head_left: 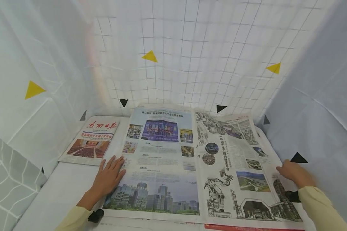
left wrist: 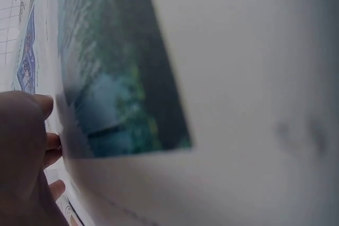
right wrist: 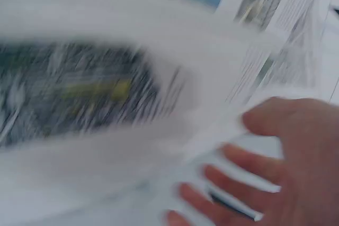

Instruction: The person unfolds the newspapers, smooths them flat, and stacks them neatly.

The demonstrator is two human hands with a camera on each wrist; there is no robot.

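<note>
A newspaper (head_left: 162, 160) lies spread flat, with a city skyline photo on its left page and robot-arm drawings on its right page. My left hand (head_left: 110, 175) rests at the left page's edge, fingers extended, fingertips over the margin. In the left wrist view, the fingers (left wrist: 52, 144) are beside the large, blurred page. Out at the right page's edge is my right hand (head_left: 296, 172). The right wrist view shows that hand with its fingers (right wrist: 233, 178) apart and loosely extended beside the blurred paper edge, nothing between them.
A folded newspaper (head_left: 91, 141) with a red title lies to the left on the white table (head_left: 66, 183). More printed paper with a red band (head_left: 234, 227) shows under the spread pages at the front. Pale sheet walls with a grid (head_left: 173, 38) enclose the table's back and sides.
</note>
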